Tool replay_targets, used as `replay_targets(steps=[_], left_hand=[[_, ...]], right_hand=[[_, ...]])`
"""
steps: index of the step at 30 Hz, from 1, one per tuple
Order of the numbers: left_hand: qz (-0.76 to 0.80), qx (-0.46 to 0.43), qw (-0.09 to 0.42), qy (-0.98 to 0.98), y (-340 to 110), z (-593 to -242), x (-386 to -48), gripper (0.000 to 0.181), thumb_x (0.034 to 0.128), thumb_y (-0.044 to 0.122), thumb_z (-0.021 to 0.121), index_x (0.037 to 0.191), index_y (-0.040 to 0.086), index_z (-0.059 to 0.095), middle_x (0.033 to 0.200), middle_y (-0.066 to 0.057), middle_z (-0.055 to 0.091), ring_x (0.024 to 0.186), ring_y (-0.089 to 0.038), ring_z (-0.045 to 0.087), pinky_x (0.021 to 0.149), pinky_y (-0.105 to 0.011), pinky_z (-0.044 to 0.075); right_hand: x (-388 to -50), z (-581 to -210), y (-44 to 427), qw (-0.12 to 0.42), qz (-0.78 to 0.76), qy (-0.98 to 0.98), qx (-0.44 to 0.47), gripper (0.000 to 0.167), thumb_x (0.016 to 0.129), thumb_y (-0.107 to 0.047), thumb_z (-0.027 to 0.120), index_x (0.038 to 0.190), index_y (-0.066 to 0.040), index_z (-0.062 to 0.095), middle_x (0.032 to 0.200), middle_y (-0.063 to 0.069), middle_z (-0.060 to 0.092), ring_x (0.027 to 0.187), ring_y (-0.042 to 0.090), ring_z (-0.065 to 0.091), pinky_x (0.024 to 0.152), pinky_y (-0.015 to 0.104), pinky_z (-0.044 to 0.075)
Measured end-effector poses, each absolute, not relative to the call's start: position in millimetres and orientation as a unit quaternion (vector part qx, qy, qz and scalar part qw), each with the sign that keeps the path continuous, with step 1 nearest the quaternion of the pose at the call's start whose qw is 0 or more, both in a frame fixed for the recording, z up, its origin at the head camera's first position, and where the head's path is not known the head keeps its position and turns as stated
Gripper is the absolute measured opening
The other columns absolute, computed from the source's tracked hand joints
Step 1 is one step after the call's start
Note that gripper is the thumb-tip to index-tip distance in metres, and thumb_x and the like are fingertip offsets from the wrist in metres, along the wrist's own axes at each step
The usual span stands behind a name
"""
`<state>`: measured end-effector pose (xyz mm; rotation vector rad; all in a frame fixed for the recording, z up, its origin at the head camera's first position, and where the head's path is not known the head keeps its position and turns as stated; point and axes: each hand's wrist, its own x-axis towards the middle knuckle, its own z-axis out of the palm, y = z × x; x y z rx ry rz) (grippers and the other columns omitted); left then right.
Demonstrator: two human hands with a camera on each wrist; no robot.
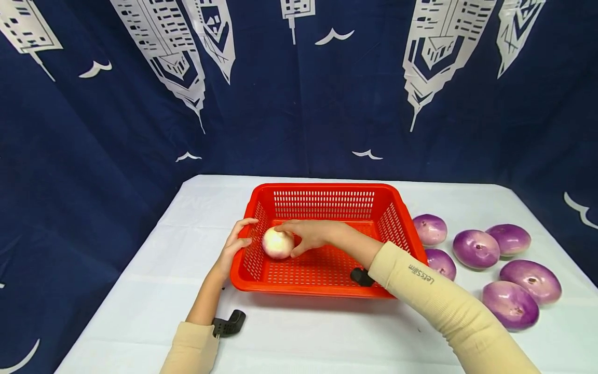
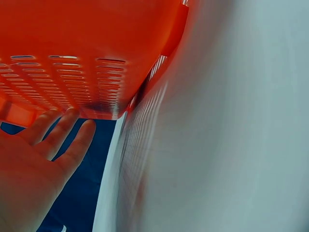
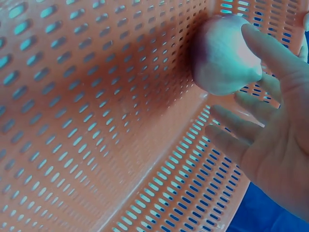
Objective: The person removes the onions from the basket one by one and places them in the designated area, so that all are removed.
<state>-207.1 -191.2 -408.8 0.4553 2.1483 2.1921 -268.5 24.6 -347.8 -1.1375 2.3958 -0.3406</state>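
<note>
A red perforated plastic basket [image 1: 327, 290] stands on the white-covered table. Inside it, near the left wall, sits a round turnip [image 1: 275, 248], pale with a purple side. My right hand [image 1: 308, 234] reaches into the basket beside this turnip. In the right wrist view, the thumb overlaps the turnip's edge while the other fingers are spread, some of them apart from it. My left hand [image 1: 231, 249] holds the basket's left rim, its thumb and a finger over the edge. Other left fingers [image 2: 75, 145] extend along the outer wall in the left wrist view.
Several purple-and-white turnips [image 1: 476, 249] lie on the table to the basket's right, two close against its side. A dark blue curtain [image 1: 299, 124] with white prints hangs behind. Black wrist devices [image 1: 230, 323] are worn on both arms.
</note>
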Motion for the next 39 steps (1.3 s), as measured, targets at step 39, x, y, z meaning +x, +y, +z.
replay_targets(steps=[39], left_hand=[[0.710, 0.133, 0.028, 0.691, -191.1, -408.5, -206.8, 0.050, 0.0794, 0.006, 0.031, 0.129, 0.005, 0.030, 0.130, -0.017, 0.031, 0.105, -0.023, 0.045, 0.081, -0.034, 0.044]], right_hand=[[-276.8, -351.0, 6.8, 0.217, -0.090, 0.885, -0.402, 0.068, 0.082, -0.027, 0.064, 0.140, -0.022, 0.031, 0.142, 0.001, 0.035, 0.123, 0.020, 0.044, 0.101, 0.039, 0.037]])
